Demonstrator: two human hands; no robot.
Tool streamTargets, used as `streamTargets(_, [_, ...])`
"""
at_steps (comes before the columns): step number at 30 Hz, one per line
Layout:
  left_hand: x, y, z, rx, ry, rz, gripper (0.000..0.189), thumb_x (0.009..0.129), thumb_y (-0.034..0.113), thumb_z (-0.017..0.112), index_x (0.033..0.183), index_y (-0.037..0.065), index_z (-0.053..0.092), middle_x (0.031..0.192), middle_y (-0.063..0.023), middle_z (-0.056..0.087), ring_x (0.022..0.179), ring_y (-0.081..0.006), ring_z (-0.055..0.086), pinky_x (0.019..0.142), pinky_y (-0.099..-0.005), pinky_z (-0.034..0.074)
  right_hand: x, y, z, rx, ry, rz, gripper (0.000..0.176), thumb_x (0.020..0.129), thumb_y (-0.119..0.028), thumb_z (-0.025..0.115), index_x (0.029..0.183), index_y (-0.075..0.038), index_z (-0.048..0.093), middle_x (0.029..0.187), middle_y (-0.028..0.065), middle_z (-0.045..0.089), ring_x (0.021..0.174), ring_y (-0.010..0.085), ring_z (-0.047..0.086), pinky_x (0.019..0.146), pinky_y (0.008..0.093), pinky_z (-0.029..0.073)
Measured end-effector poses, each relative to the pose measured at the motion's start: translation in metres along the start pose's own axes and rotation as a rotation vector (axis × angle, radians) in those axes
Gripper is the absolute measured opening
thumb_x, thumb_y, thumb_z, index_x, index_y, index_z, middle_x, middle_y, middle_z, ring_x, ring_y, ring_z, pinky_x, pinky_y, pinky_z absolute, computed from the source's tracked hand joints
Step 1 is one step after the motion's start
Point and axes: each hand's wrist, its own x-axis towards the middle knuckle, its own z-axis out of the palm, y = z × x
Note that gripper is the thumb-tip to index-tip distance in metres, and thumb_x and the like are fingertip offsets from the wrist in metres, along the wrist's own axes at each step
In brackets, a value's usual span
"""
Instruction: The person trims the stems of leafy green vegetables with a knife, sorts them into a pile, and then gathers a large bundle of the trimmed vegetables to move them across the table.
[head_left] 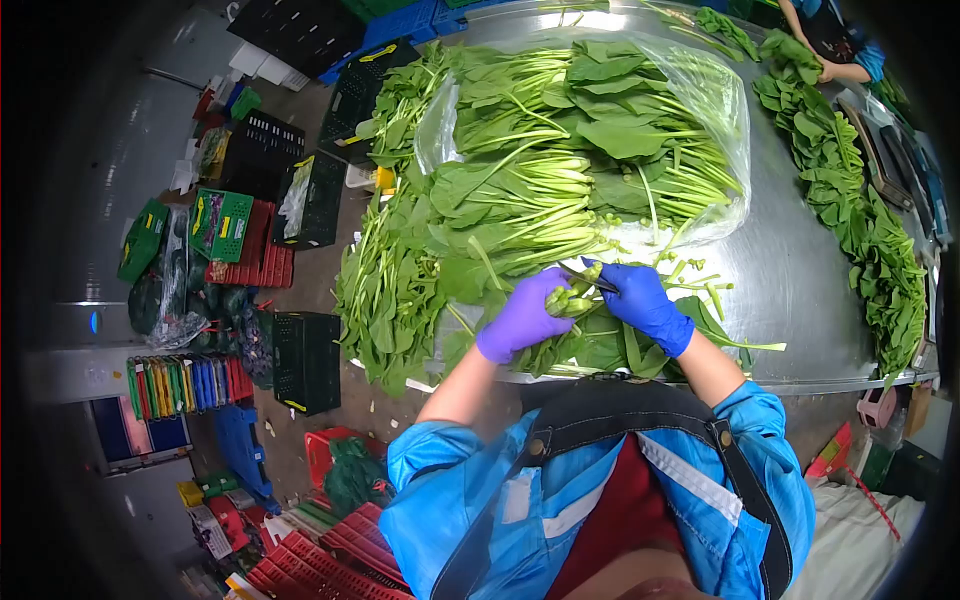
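My left hand, in a purple glove, is closed around one bunch of green stems; the fingers curl over it and the pale stalk ends poke out toward my other hand. My right hand, in a blue glove, is closed on one knife, whose thin dark blade points left across the stalk ends. I cannot tell whether the edge is touching them. The two hands are just beside each other, over the near edge of the metal table, and the bunch sits between them.

Below and around my hands lie loose leaves, too tangled to count, and short stem pieces are scattered just right of the knife, also too many to count surely. Beyond my hands is one big pile of leafy greens, stalks mostly facing right, with one clear plastic sheet showing at its sides. One heap of greens spreads along the table's left side, and one long row of greens runs down the right. At the far right corner, one hand of another person touches leaves. On the floor to my left, one black crate stands near the heap, and farther off are two green crates.
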Motion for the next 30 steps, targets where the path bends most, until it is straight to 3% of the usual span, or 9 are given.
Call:
streamTargets(5, [-0.016,-0.012,0.003,-0.208,0.192,0.058,0.042,0.062,0.003,0.076,0.099,0.002,0.056,0.099,-0.0064,0.059,0.090,-0.0147,0.055,0.081,-0.0274,0.045,-0.007,0.026,0.009,0.007,-0.011,0.149,0.034,0.079,-0.015,0.061,0.113,-0.013,0.062,0.074,0.0158,0.063,0.069,0.0342,0.061,0.063,0.0418,0.049])
streamTargets(10, [-0.016,-0.019,0.005,-0.078,0.214,0.108,0.045,0.061,0.005,0.076,0.102,0.002,0.057,0.102,-0.0077,0.060,0.093,-0.0159,0.057,0.082,-0.0288,0.046,-0.006,-0.011,-0.026,0.545,-0.025,0.243,0.028,0.082,-0.023,0.067,0.107,-0.010,0.067,0.063,0.0029,0.061,0.052,0.0075,0.047,0.053,0.0255,0.041])
streamTargets(12, [-0.014,-0.012,0.008,-0.026,0.185,0.132,0.046,0.060,0.006,0.076,0.103,0.002,0.058,0.102,-0.0082,0.061,0.093,-0.0167,0.058,0.082,-0.0298,0.046,-0.003,-0.017,-0.016,0.590,-0.085,0.221,0.028,0.082,-0.023,0.067,0.108,-0.011,0.066,0.065,0.0014,0.062,0.053,0.0064,0.046,0.053,0.0247,0.040])
streamTargets(15, [-0.017,-0.009,0.004,0.095,0.151,0.017,0.047,0.062,0.007,0.075,0.105,0.001,0.057,0.103,-0.0098,0.063,0.090,-0.0178,0.060,0.080,-0.0307,0.048,-0.005,-0.008,-0.009,0.623,-0.123,0.164,0.029,0.081,-0.023,0.069,0.104,-0.006,0.066,0.071,0.0018,0.064,0.053,0.0061,0.046,0.050,0.0217,0.038])
streamTargets(17, [-0.030,-0.018,-0.014,0.209,0.185,-0.206,0.044,0.064,0.004,0.071,0.105,0.001,0.057,0.102,-0.0105,0.065,0.091,-0.0188,0.062,0.079,-0.0302,0.049,-0.020,0.015,-0.005,0.842,0.076,0.381,0.025,0.082,-0.024,0.067,0.094,-0.002,0.066,0.070,0.0029,0.063,0.052,0.0059,0.047,0.048,0.0197,0.037])
streamTargets(23, [-0.028,0.009,-0.004,0.227,0.128,0.059,0.047,0.066,-0.005,0.067,0.110,0.000,0.053,0.139,-0.0169,0.039,0.112,-0.0215,0.054,0.085,-0.0295,0.048,-0.014,-0.040,-0.087,0.778,0.080,0.434,0.019,0.083,-0.021,0.064,0.084,-0.001,0.064,0.068,0.0006,0.060,0.058,0.0052,0.052,0.053,0.0201,0.041])
streamTargets(25, [-0.013,0.021,0.008,-0.172,0.047,0.196,0.049,0.067,-0.005,0.069,0.112,0.000,0.052,0.138,-0.0150,0.040,0.116,-0.0240,0.051,0.088,-0.0311,0.047,-0.006,-0.032,-0.053,0.602,-0.002,0.289,0.024,0.081,-0.022,0.068,0.090,0.001,0.066,0.070,0.0035,0.064,0.060,0.0078,0.056,0.056,0.0220,0.044])
streamTargets(26, [-0.013,0.032,0.013,-0.691,-0.046,-0.111,0.046,0.070,-0.002,0.070,0.112,-0.001,0.052,0.130,-0.0146,0.048,0.109,-0.0252,0.056,0.089,-0.0338,0.047,-0.001,-0.034,-0.046,0.663,-0.011,0.282,0.025,0.081,-0.022,0.068,0.092,0.000,0.066,0.070,0.0033,0.064,0.060,0.0076,0.056,0.057,0.0220,0.044])
streamTargets(30, [-0.018,0.021,-0.022,-0.737,0.031,-0.201,0.039,0.074,0.009,0.066,0.109,-0.003,0.053,0.103,-0.0168,0.063,0.090,-0.0228,0.063,0.083,-0.0339,0.050,0.032,-0.026,-0.049,0.858,-0.081,0.534,0.032,0.085,-0.032,0.063,0.100,-0.004,0.067,0.082,0.0059,0.067,0.074,0.0124,0.060,0.065,0.0274,0.048])
